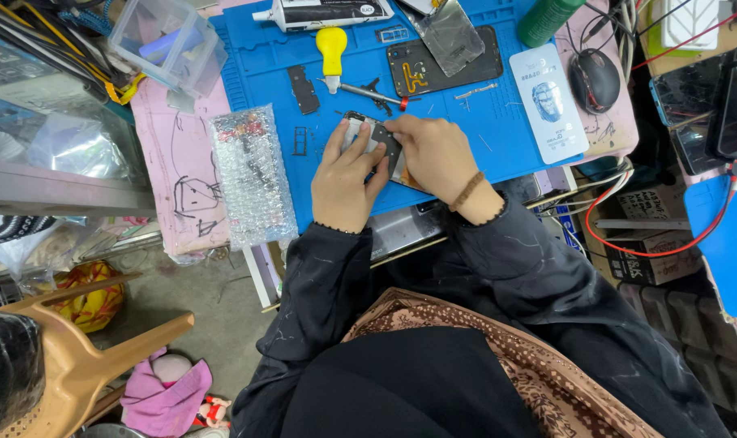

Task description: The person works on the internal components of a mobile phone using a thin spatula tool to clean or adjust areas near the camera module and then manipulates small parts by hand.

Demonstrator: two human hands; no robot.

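Working on an opened phone (382, 146) with both hands on the blue mat (498, 122).

The left hand (346, 180) gripped the phone's left edge, fingers curled around it, while the right hand (433, 154) pressed its fingertips together on a small part at the phone's top. A yellow-handled screwdriver (333, 50) lay just beyond, a bubble-wrap pouch (251, 174) sat to the left, and a computer mouse (594, 79) rested to the right.

2 hands, left hand (346, 180) and right hand (432, 152), on opened phone (382, 144) atop blue mat (498, 122)
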